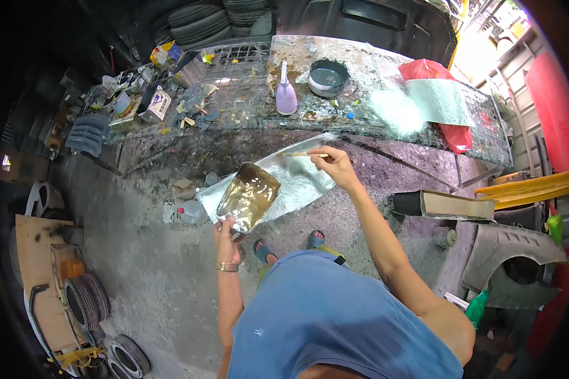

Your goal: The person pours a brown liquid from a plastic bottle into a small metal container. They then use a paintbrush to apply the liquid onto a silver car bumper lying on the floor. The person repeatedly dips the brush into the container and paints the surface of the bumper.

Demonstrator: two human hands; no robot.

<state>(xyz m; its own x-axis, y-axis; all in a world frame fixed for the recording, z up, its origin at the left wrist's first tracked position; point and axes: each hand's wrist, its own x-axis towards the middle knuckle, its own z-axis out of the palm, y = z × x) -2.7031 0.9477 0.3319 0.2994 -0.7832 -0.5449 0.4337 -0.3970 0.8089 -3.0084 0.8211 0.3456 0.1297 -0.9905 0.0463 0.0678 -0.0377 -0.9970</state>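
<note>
My left hand (224,231) grips the near edge of a rectangular tub (249,172) with glossy brown insides, tilted so that its inside shows. The thumb lies over the rim; the other fingers are mostly hidden under it. Behind and to the right of the tub stretches a shiny silvery sheet (306,180). Over the sheet's far part, my right hand (337,168) pinches a thin brush (310,155) by its pale handle. The brush points left, and its tip is hard to make out against the sheet. Whether the tip touches the sheet I cannot tell.
Beyond the sheet runs a stained workbench (246,119) with a purple spray bottle (286,100), a dark round basin (327,90) and a pale sheet (439,104) over red plastic. A clear bottle (189,213) stands left of the tub. Tyres (86,303) lie left; a grey car fender (506,252) stands right.
</note>
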